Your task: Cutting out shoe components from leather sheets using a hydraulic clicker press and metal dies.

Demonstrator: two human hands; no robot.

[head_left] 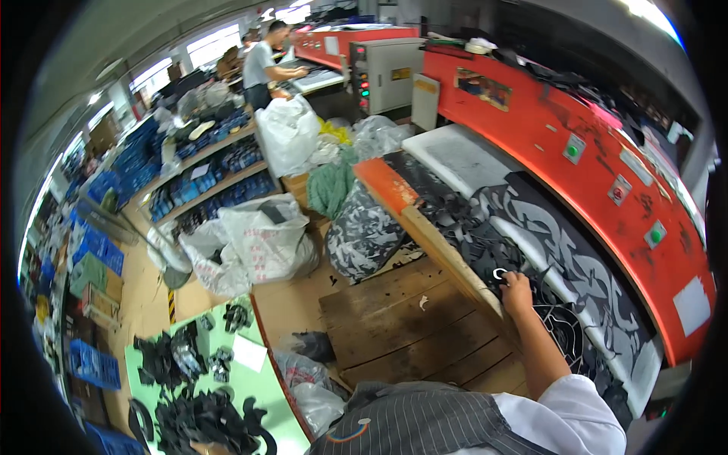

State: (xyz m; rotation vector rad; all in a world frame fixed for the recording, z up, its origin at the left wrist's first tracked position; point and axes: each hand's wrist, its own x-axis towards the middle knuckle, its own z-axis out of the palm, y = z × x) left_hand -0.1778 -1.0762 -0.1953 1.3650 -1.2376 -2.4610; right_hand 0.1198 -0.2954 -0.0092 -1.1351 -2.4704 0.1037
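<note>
My right hand [516, 294] reaches out over a wooden-edged trough filled with black cut pieces [474, 239]. Its fingers are curled down among the pieces, and a small white curved edge [499, 274] shows at the fingertips. What they grip is too small to name. At the lower edge, a sliver of my left hand [208, 449] appears beside a heap of black curved strips [201, 421] on the pale green table [254, 379]; its fingers are hidden. Smaller bundles of dark pieces [186, 353] and a white paper [249, 353] lie farther up that table.
A long red machine [531, 106] with buttons runs along the right, its belt [553, 227] carrying grey-and-black patterned sheet. White sacks [269, 239] and a patterned bundle [364, 235] stand ahead, near a wooden platform [409, 326]. Another person [262, 68] works at the far end.
</note>
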